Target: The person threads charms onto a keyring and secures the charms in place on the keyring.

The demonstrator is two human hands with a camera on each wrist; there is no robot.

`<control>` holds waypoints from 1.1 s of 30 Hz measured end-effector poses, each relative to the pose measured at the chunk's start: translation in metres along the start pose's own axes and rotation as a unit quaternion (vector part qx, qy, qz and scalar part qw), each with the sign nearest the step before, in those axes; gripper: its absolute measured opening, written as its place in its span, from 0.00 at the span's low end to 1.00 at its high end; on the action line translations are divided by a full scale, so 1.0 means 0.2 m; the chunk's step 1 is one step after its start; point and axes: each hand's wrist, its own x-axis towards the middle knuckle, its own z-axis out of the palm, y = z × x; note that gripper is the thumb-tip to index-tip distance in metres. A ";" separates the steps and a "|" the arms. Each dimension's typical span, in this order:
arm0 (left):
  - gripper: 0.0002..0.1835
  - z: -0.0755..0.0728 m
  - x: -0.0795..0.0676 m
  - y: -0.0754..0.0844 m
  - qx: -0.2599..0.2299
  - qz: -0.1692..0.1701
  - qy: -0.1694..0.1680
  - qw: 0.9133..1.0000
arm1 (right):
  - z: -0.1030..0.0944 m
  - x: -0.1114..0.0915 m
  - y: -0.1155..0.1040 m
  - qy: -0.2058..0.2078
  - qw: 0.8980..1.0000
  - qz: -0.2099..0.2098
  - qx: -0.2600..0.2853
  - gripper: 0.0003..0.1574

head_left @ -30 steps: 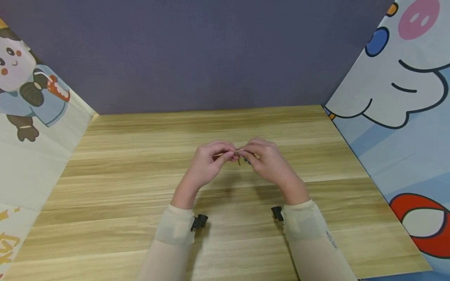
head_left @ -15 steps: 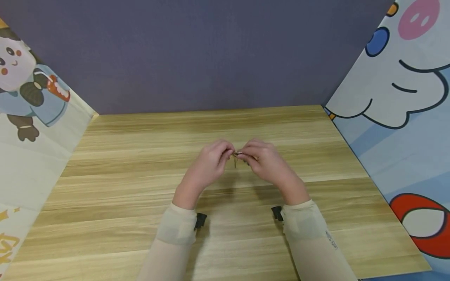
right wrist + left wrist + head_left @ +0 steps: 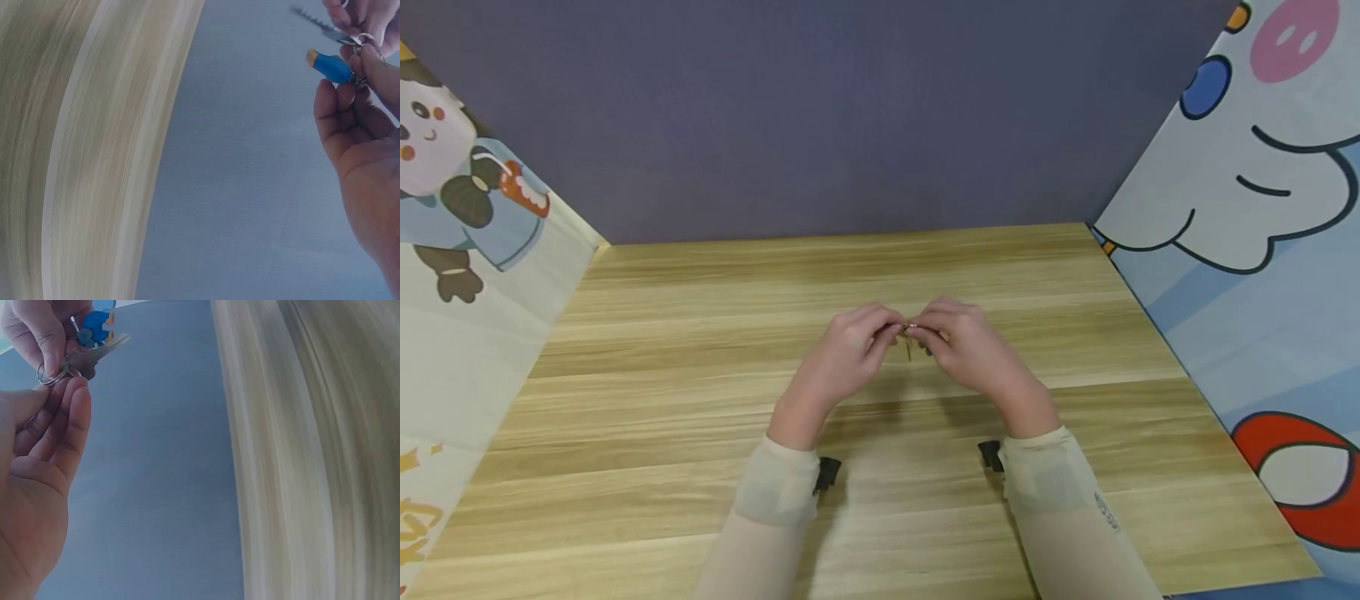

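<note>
My left hand (image 3: pixel 850 346) and right hand (image 3: pixel 962 342) meet fingertip to fingertip above the table, each pinching a small metal key ring (image 3: pixel 52 376). A key (image 3: pixel 97 356) with a toothed blade (image 3: pixel 310 19) hangs from the ring between the hands. Also on the ring, by a short chain, is a blue figure charm with orange ends (image 3: pixel 331 67), beside the right fingers. In the left wrist view the right fingertips come down on the ring from above, and the left thumb and fingers grip it from below. Fingertips hide part of the ring.
Beneath the hands lies a wood-grain table (image 3: pixel 662 400). A dark grey-blue panel (image 3: pixel 850 125) stands at its back edge. Cartoon-printed walls flank it, one on the left (image 3: pixel 490 333) and one on the right (image 3: pixel 1262 333). Black wrist cameras (image 3: pixel 829 473) sit at the cuffs.
The left hand has turned and shifted slightly, fingers now closer together at the ring. The dangling key has swung a little. The right hand stays nearly in place.
</note>
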 end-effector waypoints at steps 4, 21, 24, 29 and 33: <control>0.08 0.01 -0.01 -0.01 -0.031 0.006 0.017 0.999 | 0.00 0.00 0.00 0.010 1.000 0.009 0.006 0.09; 0.05 0.04 -0.01 -0.02 0.001 0.053 0.083 0.995 | -0.02 -0.01 -0.02 -0.012 1.000 0.007 0.009 0.12; 0.05 0.05 0.00 -0.02 0.004 0.050 0.087 0.995 | -0.03 -0.02 -0.02 -0.024 1.000 0.016 0.012 0.13; 0.05 0.06 0.00 -0.02 0.011 0.049 0.096 0.994 | -0.04 -0.02 -0.03 -0.039 0.999 0.033 0.009 0.14; 0.05 0.07 0.00 -0.02 -0.002 0.040 0.108 0.993 | -0.03 -0.02 -0.04 -0.032 0.999 0.038 -0.001 0.15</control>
